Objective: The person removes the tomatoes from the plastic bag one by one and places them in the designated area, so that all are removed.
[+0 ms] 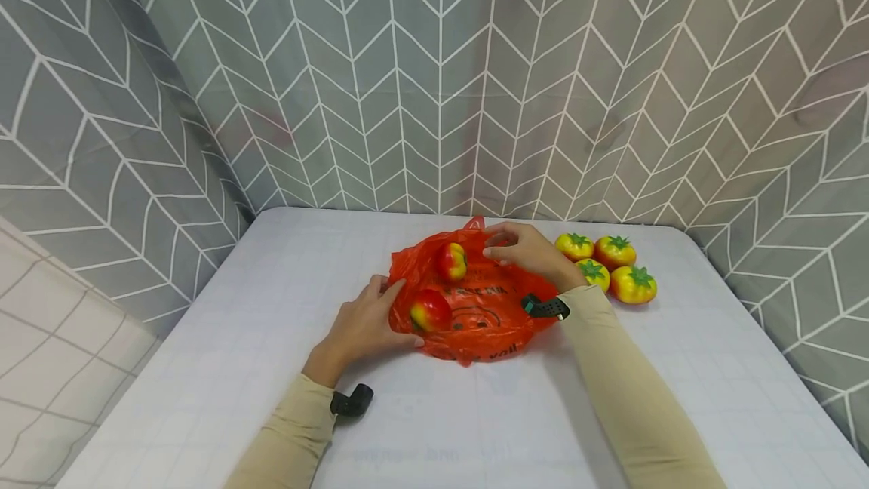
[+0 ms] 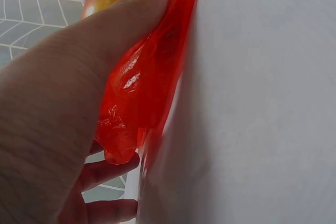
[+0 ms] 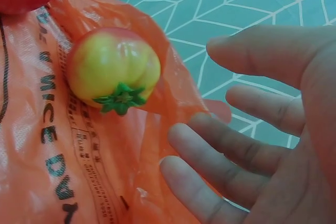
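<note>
A red plastic bag [image 1: 485,330] with black print lies spread out on the white table. On it rest two red-and-yellow toy tomatoes, a far one [image 1: 451,262] and a nearer one [image 1: 431,312]; the far one shows its green leafy top in the right wrist view. My left hand [image 1: 366,327] is spread around the bag's left edge, its thumb [image 2: 142,6] touching the plastic and its other fingers loose beside it. Over the far right part of the bag, my right hand [image 1: 532,251] hovers with parted, relaxed fingers and holds nothing.
Several more toy tomatoes [image 1: 633,285] with green tops stand in a cluster right of the bag, close to the right forearm. Grey patterned curtains [image 1: 441,96] rise behind the table [image 1: 204,368] and along both sides.
</note>
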Demonstrator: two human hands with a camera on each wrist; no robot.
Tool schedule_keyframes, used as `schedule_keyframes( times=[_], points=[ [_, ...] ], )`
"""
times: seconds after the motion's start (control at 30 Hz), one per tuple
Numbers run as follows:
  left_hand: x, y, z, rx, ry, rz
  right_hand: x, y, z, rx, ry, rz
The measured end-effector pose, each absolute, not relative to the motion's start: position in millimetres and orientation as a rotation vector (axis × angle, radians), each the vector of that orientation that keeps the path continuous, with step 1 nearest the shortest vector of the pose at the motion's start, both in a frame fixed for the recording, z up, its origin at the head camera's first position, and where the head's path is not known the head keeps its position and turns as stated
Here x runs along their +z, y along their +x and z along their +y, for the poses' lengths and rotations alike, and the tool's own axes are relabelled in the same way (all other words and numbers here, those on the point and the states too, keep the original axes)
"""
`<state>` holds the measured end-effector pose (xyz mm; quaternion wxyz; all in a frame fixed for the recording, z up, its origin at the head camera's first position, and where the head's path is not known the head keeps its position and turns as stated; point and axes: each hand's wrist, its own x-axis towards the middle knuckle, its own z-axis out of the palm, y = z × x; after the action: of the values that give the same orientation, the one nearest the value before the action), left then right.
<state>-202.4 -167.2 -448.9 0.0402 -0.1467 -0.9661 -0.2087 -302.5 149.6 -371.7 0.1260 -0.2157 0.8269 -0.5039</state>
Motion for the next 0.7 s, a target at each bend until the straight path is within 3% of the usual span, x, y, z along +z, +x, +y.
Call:
schedule_keyframes(
  times=[0.7],
  points=[
    [-448.4,-199.4,-166.6,-0.57,-0.464,-2.979,-393.2,-307.5,112.1,-1.292,-0.541,2.486]
  ],
)
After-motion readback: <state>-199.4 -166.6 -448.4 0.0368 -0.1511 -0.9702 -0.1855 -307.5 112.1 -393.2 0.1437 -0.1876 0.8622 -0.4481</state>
